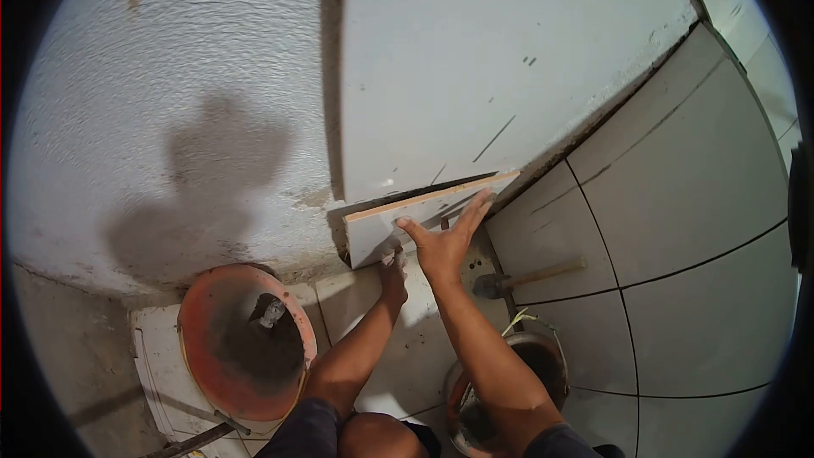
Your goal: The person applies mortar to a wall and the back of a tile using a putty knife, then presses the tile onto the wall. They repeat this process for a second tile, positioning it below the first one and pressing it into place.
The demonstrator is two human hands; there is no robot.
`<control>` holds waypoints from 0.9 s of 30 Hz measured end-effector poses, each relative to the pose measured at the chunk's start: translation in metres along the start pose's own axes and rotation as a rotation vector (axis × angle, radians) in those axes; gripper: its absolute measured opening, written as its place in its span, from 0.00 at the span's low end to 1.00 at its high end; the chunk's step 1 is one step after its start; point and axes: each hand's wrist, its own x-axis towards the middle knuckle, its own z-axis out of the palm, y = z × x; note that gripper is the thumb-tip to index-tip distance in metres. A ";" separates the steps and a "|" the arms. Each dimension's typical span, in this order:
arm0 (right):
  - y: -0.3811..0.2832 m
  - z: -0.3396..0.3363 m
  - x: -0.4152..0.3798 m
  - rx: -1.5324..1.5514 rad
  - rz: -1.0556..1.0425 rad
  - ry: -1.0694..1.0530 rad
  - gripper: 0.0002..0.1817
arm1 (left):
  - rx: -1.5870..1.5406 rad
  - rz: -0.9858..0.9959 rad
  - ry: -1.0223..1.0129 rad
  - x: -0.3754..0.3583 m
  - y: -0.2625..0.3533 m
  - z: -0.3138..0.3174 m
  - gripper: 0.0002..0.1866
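A narrow cut tile (373,236) with an orange-brown edge stands at the foot of the wall, below a large white tile (509,59). Its top edge leans out a little, with a dark gap behind it. My right hand (445,242) lies against the tile's face, thumb and fingers spread wide. Lower down, my left hand (393,276) is at the tile's bottom edge; its fingers look dusty and bent, and their exact hold is hard to make out.
An orange bucket (193,348) with grey mix stands at the left. A mallet (543,274) lies on the right by the tiled wall (704,305). Another bucket (555,356) sits below my right arm. Rough white wall (170,51) rises at the left.
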 end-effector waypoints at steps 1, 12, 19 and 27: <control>0.001 0.000 0.000 0.005 0.001 -0.005 0.71 | -0.042 0.048 -0.058 0.004 -0.004 -0.002 0.20; -0.011 0.000 0.001 0.015 0.102 -0.014 0.73 | -0.089 0.049 -0.210 0.035 -0.028 -0.019 0.36; -0.006 0.005 0.005 0.006 0.044 -0.004 0.74 | -0.133 0.080 -0.148 0.034 -0.030 -0.014 0.33; 0.000 0.007 0.006 -0.010 -0.008 -0.002 0.75 | -0.082 0.034 0.010 -0.003 0.004 0.002 0.27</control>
